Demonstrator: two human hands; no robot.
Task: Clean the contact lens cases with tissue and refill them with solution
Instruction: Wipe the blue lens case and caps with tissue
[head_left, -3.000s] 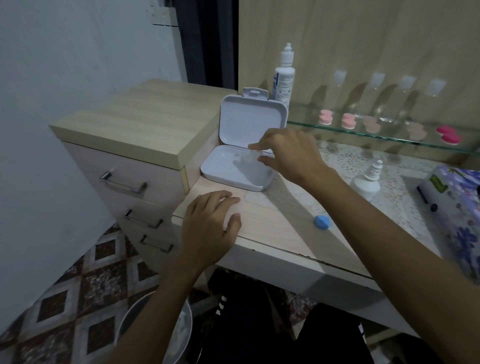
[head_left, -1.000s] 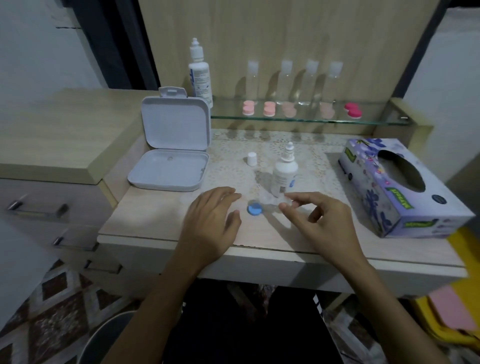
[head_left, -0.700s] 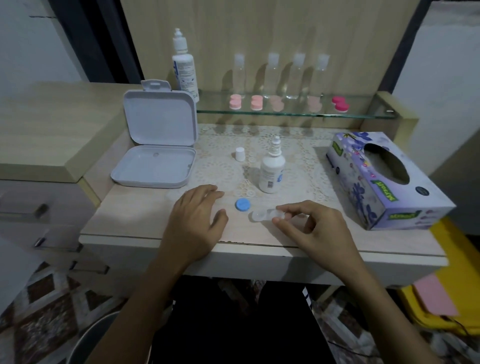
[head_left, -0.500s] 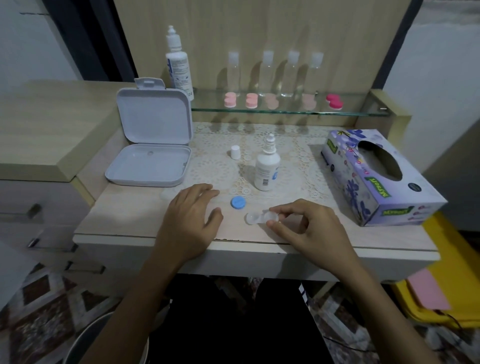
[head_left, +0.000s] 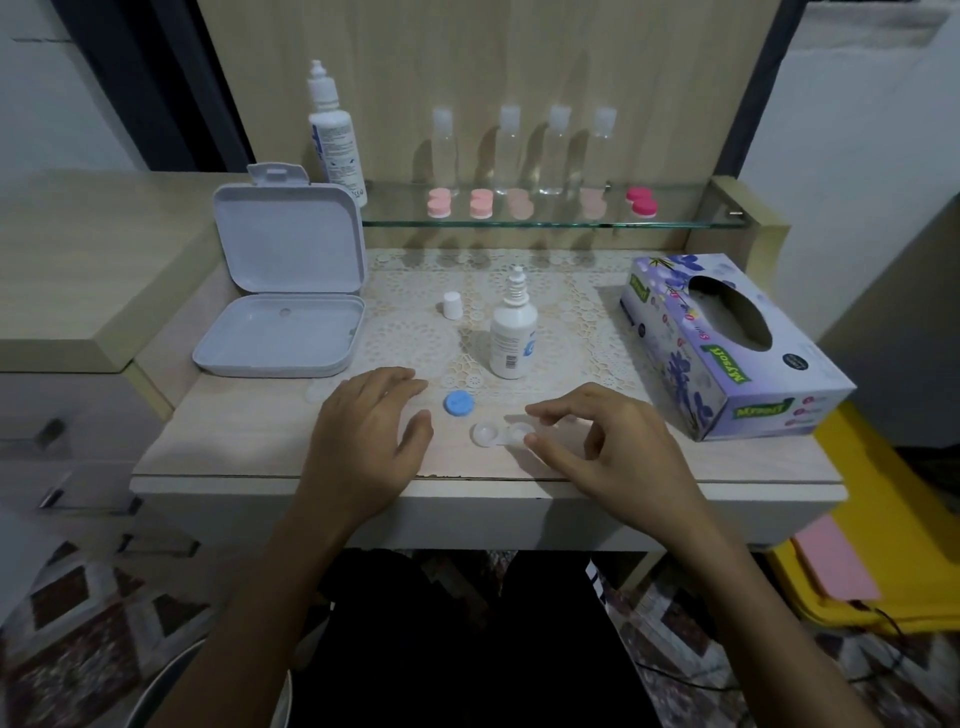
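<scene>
A clear two-well contact lens case (head_left: 497, 434) lies open on the desk near the front edge. My right hand (head_left: 608, 452) pinches its right well between thumb and index finger. A blue round cap (head_left: 458, 404) rests just behind the case. My left hand (head_left: 366, 441) lies flat, palm down, on the desk to the left of the cap and holds nothing. Behind the cap stands a small uncapped solution bottle (head_left: 513, 338), with its white cap (head_left: 452, 305) further back. A purple tissue box (head_left: 727, 343) sits at the right.
An open white hinged box (head_left: 283, 306) stands at the back left. The glass shelf (head_left: 545, 221) carries a tall solution bottle (head_left: 335, 135), several clear bottles and pink lens cases (head_left: 480, 203). A yellow bin (head_left: 857, 571) sits on the floor at the right.
My right hand has brought the clear case from the white box to the desk's front, beside the blue cap, and set it flat. The view has swung right. My left hand stayed put.
</scene>
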